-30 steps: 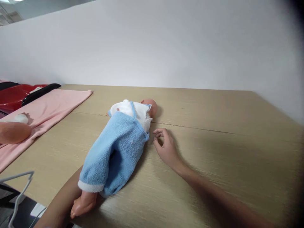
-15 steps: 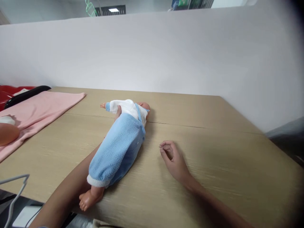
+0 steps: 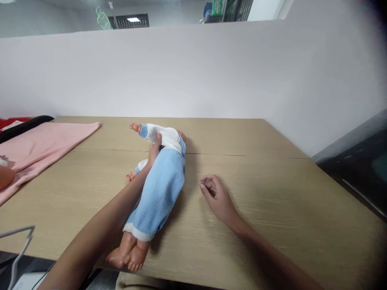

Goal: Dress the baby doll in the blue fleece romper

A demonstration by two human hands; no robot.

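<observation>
A baby doll (image 3: 160,181) in a blue fleece suit with white sleeves lies on its side on the wooden table (image 3: 272,193), head toward the wall, bare feet at the near edge. My left hand (image 3: 153,151) grips the doll's chest from the left, under its raised arm, fingers wrapped round the body. My right hand (image 3: 216,197) rests on the table just right of the doll, apart from it, fingers loosely curled with nothing in them.
A pink cloth (image 3: 39,149) is spread over the table's left end, with a red and black object (image 3: 18,123) behind it. A white wire hanger (image 3: 21,245) pokes in at the lower left. A white partition wall (image 3: 193,72) backs the table.
My left hand has come up under the doll and rolled it from its front onto its side. My right hand drew back from the doll's shoulder and to the right.
</observation>
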